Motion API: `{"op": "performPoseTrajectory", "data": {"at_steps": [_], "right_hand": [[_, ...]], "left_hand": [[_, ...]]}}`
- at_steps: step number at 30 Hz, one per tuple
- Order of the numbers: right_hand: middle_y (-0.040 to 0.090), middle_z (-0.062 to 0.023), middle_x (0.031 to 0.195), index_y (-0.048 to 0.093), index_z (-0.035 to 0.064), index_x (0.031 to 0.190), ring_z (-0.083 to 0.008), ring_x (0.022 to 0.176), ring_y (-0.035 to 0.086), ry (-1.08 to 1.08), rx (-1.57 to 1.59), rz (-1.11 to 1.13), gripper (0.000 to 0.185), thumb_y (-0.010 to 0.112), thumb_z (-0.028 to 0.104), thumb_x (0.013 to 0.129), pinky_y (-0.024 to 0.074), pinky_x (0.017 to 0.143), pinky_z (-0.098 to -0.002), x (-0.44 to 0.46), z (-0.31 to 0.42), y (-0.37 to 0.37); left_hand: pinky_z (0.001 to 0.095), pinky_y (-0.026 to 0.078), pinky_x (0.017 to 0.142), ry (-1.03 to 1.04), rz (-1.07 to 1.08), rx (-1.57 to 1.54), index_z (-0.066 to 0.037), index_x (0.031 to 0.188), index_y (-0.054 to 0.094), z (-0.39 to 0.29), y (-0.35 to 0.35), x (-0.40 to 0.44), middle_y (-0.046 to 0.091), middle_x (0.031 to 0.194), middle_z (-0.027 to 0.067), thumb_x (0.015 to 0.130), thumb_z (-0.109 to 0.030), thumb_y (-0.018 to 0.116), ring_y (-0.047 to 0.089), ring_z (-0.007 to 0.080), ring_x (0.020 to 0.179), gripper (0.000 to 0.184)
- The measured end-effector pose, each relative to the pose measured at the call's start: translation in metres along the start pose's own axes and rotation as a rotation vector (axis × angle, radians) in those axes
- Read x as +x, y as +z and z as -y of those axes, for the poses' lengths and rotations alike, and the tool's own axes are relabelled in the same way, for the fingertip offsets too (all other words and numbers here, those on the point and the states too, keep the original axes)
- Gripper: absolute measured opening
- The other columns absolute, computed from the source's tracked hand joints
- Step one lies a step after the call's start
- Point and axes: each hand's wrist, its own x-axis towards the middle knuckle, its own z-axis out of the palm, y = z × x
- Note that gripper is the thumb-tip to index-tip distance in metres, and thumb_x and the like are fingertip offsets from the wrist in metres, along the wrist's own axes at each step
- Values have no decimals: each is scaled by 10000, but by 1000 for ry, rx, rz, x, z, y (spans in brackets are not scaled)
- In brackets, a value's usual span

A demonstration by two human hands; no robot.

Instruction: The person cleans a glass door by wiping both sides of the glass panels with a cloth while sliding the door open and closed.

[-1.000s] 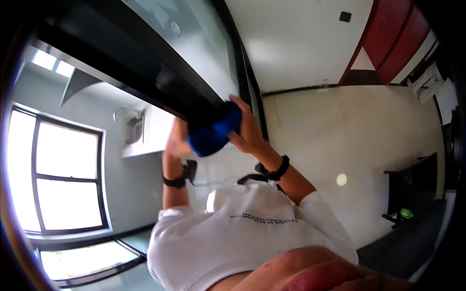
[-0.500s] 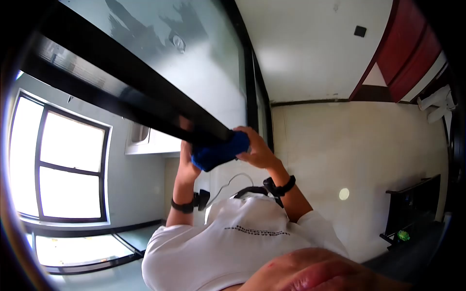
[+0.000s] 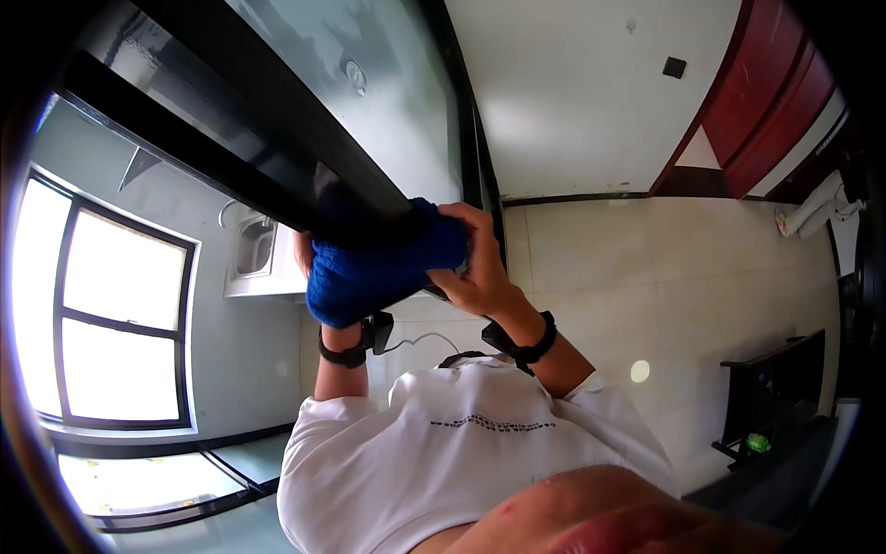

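There is one camera, and it is worn on the person's head. It looks forward and down, over the white shirt (image 3: pixel 480 462), which is very close and fills much of the bottom. The left hand (image 3: pixel 302 254) and right hand (image 3: pixel 480 268) are a bit farther off, near the middle. The camera sees very wide, so far-off edges bend and the corners turn black and round. It takes in the window (image 3: pixel 125 319) on the left side, and the floor (image 3: pixel 591 277) and red panel (image 3: pixel 766 102) on the right.
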Motion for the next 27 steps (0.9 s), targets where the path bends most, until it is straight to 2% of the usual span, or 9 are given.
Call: {"op": "performPoseTrajectory", "data": {"at_steps": [2,8,9,10,11,15,18,25,27], "right_hand": [[560,-200,1085,376,-31,1281,-281,970,591,8,-11,-19,655,674,72,706,459,899,-373,-11,-10,-3],[523,-152,924,405,24,1215,-245,723,505,164,-106,24,545,524,23,683,436,708,-351,-45,-34,-20],[519,-154,902,411,26,1203,-253,720,505,182,-138,16,532,515,17,681,433,701,-356,-56,-47,-23],[514,-156,879,417,27,1191,-261,718,505,198,-167,12,520,506,12,679,431,694,-361,-62,-51,-24],[529,-173,839,443,30,1145,-318,744,529,398,-141,32,465,506,8,685,432,710,-391,-71,-50,-28],[602,-199,879,512,40,1082,-418,803,557,251,-563,94,366,538,25,717,449,727,-460,-89,-65,-35],[619,-201,916,528,54,1112,-410,846,577,360,-647,156,376,569,43,739,464,752,-460,-99,-66,-40],[622,-204,1023,503,60,1223,-390,963,600,282,-535,57,462,642,113,786,478,838,-425,-78,-19,-34],[600,-190,1119,488,47,1241,-360,1007,599,109,-449,41,484,661,151,802,478,847,-402,-58,3,-27]], "left_hand": [[311,459,962,-15,-71,-41,-6,1279,532,2,7,-13,609,1167,85,924,-99,612,584,186,1066,376],[358,420,1035,-298,289,-262,22,1390,397,-1,23,-69,525,1331,141,965,-189,550,537,213,1191,498],[372,380,1071,-146,364,3,28,1438,316,13,16,-80,487,1376,151,957,-235,557,501,237,1241,598],[409,367,1104,-400,360,-268,-15,1462,303,16,13,-74,467,1404,151,1041,-242,403,480,257,1269,489],[397,356,1094,-328,420,-149,18,1455,296,18,17,-85,479,1381,151,995,-289,479,478,255,1260,583],[383,341,1075,-142,691,46,36,1403,325,31,36,-103,512,1310,158,949,-381,527,469,252,1239,648],[379,338,1078,-225,627,184,20,1402,324,38,45,-119,507,1311,155,943,-374,537,470,253,1237,642],[393,342,1121,-306,347,-239,10,1478,281,84,9,-106,428,1447,161,987,-229,529,436,270,1322,600],[399,317,1141,-159,314,-269,42,1470,288,20,32,-85,430,1451,187,999,-142,476,438,283,1327,540]]}}
